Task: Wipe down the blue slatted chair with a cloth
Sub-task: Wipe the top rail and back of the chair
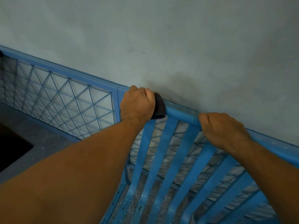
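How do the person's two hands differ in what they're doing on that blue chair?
The left hand is closed around a dark cloth pressed on the chair's top rail; the right hand grips the rail bare. The left hand sits at the rail's end, the right farther along. Both are curled over the same rail.

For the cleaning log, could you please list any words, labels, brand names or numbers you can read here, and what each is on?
None: no readable text in this view.
The blue slatted chair, the dark cloth under the left hand, the right hand, the wire mesh panel and the wall bear no lettering, only specks and smudges.
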### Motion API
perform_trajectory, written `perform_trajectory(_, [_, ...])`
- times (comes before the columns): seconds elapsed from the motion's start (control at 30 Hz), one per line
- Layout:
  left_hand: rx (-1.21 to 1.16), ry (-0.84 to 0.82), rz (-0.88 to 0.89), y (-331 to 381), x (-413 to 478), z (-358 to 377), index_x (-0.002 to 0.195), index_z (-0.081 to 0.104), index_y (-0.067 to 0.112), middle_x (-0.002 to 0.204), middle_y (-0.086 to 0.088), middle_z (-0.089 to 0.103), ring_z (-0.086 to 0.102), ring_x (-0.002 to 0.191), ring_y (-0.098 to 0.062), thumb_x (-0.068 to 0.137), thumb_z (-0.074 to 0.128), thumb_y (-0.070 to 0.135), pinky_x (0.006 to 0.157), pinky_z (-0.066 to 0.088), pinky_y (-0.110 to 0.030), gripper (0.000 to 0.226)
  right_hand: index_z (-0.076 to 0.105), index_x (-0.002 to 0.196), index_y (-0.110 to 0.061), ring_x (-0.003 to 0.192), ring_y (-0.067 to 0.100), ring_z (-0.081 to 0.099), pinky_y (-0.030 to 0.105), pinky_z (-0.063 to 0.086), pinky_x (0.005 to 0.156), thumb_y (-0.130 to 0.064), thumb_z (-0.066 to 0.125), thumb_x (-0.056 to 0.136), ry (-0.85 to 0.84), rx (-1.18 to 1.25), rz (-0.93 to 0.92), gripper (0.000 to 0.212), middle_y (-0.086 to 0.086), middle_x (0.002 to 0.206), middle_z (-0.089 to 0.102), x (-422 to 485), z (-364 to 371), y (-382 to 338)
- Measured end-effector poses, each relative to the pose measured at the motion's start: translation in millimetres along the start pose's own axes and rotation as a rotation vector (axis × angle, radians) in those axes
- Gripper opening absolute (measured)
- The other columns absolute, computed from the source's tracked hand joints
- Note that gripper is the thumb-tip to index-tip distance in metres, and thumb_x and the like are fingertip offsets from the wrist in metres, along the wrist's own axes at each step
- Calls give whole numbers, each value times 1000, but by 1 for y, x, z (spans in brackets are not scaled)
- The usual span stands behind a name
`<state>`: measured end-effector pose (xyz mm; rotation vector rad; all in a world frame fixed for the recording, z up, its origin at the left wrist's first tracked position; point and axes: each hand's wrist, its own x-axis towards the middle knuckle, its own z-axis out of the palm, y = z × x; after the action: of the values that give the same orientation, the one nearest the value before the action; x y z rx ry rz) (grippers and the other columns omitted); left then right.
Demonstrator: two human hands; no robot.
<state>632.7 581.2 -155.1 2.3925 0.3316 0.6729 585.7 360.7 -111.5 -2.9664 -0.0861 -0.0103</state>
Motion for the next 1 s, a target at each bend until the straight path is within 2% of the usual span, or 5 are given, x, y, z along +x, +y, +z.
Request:
perform_trajectory(0.1, [-84, 21, -47, -4, 2, -1, 73, 50, 11, 81, -10, 52, 50, 72, -25, 96, 35, 27, 61, 35, -32, 33, 50, 69, -17, 68, 26, 54, 35, 43, 65, -33, 30, 99, 26, 20, -61, 39, 4, 73, 55, 13, -1, -24])
perform_trajectory(0.3, [-262, 96, -164, -15, 2, 3, 71, 46, 11, 62, -1, 47, 49, 65, -25, 99, 34, 26, 57, 35, -33, 34, 58, 71, -14, 61, 22, 49, 34, 40, 65, -45, 21, 101, 33, 5, -118, 57, 2, 67, 51, 33, 19, -55])
perform_trajectory(0.47, [-321, 121, -221, -23, -3, 9, 78, 52, 12, 74, -5, 56, 54, 73, -28, 102, 26, 36, 62, 36, -34, 43, 61, 73, -15, 61, 23, 49, 33, 40, 65, -50, 18, 101, 57, -41, -119, 62, 1, 66, 51, 29, 19, -55])
perform_trajectory(0.87, [-267, 14, -52, -59, -41, 13, 101, 43, 16, 88, -13, 61, 60, 82, -37, 89, 22, 64, 68, 50, -48, 54, 57, 69, -22, 53, 16, 49, 31, 34, 54, -64, 9, 96, 109, -118, -203, 70, -3, 62, 55, 21, 21, -54])
perform_trajectory(1.0, [-247, -39, -126, -68, -58, 13, 100, 44, 15, 86, -8, 58, 58, 83, -37, 90, 22, 67, 67, 46, -41, 57, 54, 65, -22, 52, 17, 50, 31, 35, 54, -65, 8, 96, 129, -135, -227, 70, -2, 60, 55, 21, 21, -53])
